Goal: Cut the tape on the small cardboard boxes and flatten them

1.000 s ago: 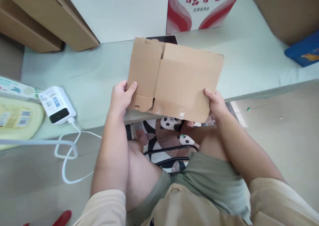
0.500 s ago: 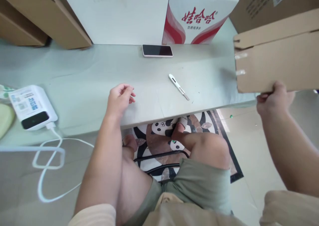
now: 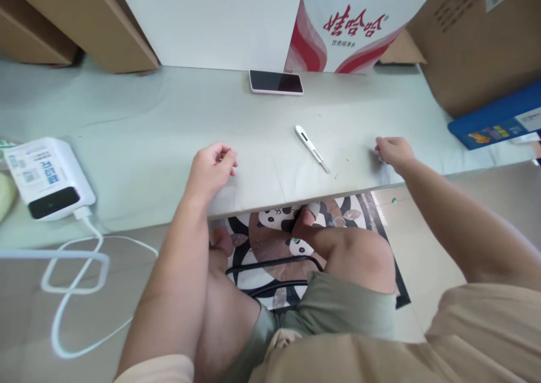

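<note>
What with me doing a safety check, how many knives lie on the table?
1: a white utility knife lies on the table between the left hand and the right hand, nearer the person than the phone. Any behind the large white box would be hidden.

Long table with pale green cover (image 3: 127,146); glossy beige tiled floor (image 3: 439,248); black-bordered panda-patterned mat (image 3: 270,242) beneath.

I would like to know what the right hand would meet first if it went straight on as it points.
Probably the phone, with the right hand passing beyond the cutter; its height above the tabletop is unclear.
</note>
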`<state>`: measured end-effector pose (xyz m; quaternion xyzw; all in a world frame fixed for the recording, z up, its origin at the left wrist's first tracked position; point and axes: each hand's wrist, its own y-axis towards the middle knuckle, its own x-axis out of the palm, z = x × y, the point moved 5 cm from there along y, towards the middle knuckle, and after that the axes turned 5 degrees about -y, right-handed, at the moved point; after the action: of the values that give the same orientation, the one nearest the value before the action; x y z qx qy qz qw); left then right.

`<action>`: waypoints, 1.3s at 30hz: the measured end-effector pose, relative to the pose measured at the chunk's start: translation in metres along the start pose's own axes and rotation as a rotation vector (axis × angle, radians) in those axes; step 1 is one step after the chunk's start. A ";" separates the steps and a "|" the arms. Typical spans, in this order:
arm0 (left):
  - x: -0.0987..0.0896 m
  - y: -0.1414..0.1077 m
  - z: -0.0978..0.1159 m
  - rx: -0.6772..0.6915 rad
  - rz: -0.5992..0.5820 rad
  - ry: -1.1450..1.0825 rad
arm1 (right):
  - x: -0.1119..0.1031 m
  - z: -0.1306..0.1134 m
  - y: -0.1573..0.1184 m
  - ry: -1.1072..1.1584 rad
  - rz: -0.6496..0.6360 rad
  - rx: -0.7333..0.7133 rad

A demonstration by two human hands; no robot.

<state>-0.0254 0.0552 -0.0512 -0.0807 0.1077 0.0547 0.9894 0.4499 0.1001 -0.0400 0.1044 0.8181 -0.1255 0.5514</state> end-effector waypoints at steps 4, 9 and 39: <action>0.001 -0.008 0.005 0.050 -0.030 -0.028 | 0.019 -0.054 -0.029 -0.154 -0.027 -0.087; -0.002 -0.019 0.011 0.115 -0.067 -0.040 | 0.055 -0.140 -0.052 -0.480 -0.201 -0.272; -0.066 -0.025 0.011 0.063 0.068 -0.352 | 0.080 -0.588 -0.062 -0.171 -0.021 -0.734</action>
<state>-0.0840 0.0267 -0.0222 -0.0351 -0.0627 0.0979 0.9926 -0.1147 0.2322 0.1031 -0.1196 0.7608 0.1622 0.6170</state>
